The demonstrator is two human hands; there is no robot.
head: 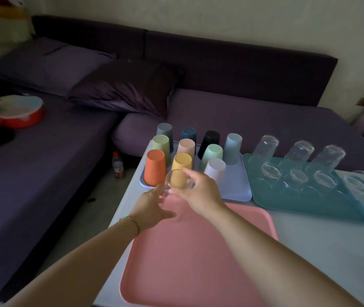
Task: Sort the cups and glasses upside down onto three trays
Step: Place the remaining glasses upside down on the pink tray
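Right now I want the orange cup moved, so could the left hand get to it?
Probably yes: the left hand hovers just in front of the orange cup, at the lavender tray's near-left corner, nothing between them.

Dim room — light is low and cool. A dark purple sofa (pixel 243 69) is set against a pale wall (pixel 221 16). A purple cushion (pixel 128 85) is propped left of the sofa's middle. A plastic bottle (pixel 117 165) is stood on the grey floor (pixel 101 191) below the sofa's seat edge. Red and pale bowls (pixel 15 111) are seen at the sofa's far left.
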